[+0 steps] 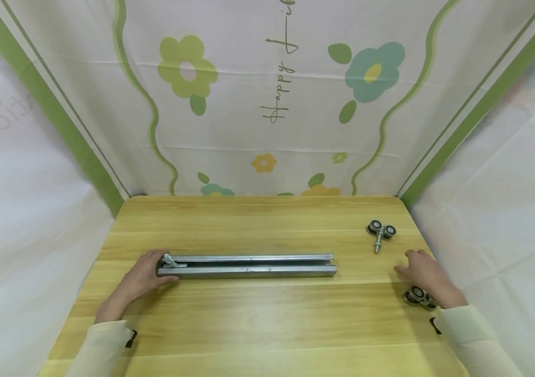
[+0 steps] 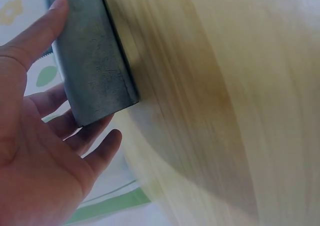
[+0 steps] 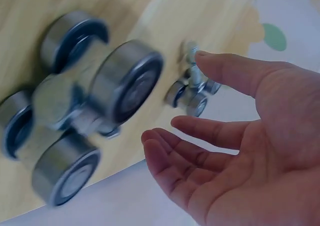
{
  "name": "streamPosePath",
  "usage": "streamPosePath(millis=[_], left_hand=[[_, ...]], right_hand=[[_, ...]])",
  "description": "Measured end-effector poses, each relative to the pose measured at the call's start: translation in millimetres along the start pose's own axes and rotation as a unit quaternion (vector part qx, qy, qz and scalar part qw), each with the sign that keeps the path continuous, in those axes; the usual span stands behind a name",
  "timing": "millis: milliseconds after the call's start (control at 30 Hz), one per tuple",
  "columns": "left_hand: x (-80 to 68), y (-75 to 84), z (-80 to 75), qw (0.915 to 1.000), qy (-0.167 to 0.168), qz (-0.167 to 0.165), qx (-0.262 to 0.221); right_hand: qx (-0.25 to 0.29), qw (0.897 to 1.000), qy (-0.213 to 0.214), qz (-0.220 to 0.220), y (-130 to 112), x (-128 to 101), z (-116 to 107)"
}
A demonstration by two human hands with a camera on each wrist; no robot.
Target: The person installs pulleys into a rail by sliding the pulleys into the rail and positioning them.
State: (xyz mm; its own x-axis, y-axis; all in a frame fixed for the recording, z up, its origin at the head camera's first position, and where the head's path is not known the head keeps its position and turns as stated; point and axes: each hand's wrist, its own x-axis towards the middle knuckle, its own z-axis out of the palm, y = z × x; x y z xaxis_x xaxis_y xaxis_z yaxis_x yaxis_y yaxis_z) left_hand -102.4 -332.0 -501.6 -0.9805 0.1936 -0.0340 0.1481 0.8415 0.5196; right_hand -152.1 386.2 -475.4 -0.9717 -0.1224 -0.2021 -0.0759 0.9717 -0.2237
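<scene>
A long metal rail (image 1: 248,266) lies crosswise on the wooden table (image 1: 258,324). My left hand (image 1: 160,271) clasps its left end, where a small roller bolt (image 1: 169,259) sits in the channel. In the left wrist view the thumb (image 2: 37,33) lies on the rail (image 2: 95,61) and the fingers (image 2: 102,148) pass behind its end. My right hand (image 1: 411,267) hovers open near the table's right edge and holds nothing. One roller trolley (image 1: 381,231) with a bolt lies just beyond it. A second trolley (image 1: 418,296) sits beside the wrist and looms blurred in the right wrist view (image 3: 75,111).
White cloth with a flower print (image 1: 267,104) walls the table at the back and on both sides. The right edge of the table runs close to the right hand. Bare wood stretches between the rail and the front edge.
</scene>
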Motion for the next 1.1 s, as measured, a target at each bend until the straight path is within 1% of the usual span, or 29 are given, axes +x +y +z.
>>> streamPosePath(millis=[133, 267, 433, 600, 833, 1100], left_hand=[[1.2, -2.2, 1.6, 1.0000, 0.002, 0.004, 0.000], [2.1, -3.3, 2.1, 1.0000, 0.002, 0.008, 0.000], [1.6, -4.1, 4.5, 1.0000, 0.002, 0.006, -0.003], [2.2, -5.0, 5.1, 1.0000, 0.000, 0.002, -0.002], [1.4, -1.9, 4.3, 1.0000, -0.001, -0.002, -0.005], [0.4, 0.4, 3.4, 1.0000, 0.004, -0.002, -0.006]], right_hand=[[0.006, 1.000, -0.009, 0.003, 10.9, -1.1, 3.1], [0.019, 1.000, -0.016, 0.013, 15.6, -4.6, 4.5], [0.025, 0.999, 0.002, 0.023, 17.0, -9.4, 5.6], [0.031, 0.999, -0.003, 0.038, 21.0, -10.1, 6.1], [0.026, 0.999, -0.004, 0.029, 27.1, -11.5, 10.6], [0.028, 0.999, 0.021, 0.026, 33.9, -10.5, 18.7]])
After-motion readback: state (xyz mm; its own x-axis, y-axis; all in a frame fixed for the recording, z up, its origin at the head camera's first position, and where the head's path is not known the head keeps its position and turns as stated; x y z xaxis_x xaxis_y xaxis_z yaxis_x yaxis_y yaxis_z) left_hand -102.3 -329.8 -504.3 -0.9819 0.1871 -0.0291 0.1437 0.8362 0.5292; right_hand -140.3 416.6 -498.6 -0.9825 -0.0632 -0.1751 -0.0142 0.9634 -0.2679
